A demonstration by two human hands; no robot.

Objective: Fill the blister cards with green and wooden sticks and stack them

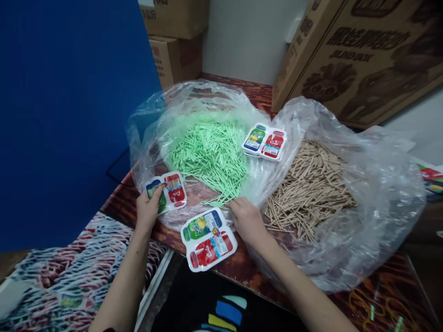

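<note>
My left hand (148, 206) is closed on a jar-shaped card pack (176, 190), thumb on top. It has a green Sprite jar and a red Cola jar printed on it, and tan sticks seem to show in the Cola half. My right hand (247, 220) pinches at the lower edge of a heap of thin light-green sticks (211, 152), where several stick ends meet its fingertips. Just left of that hand, a stack of like card packs (207, 237) lies at the table's front edge. The heap rests in an opened clear plastic bag (207, 94).
Tan sticks (311, 189) fill a second clear bag (380, 184) at right. More card packs (265, 141) lie between the bags. Cardboard boxes (360, 60) stand behind; a blue panel (69, 115) rises at left. Rubber bands (367, 304) lie front right.
</note>
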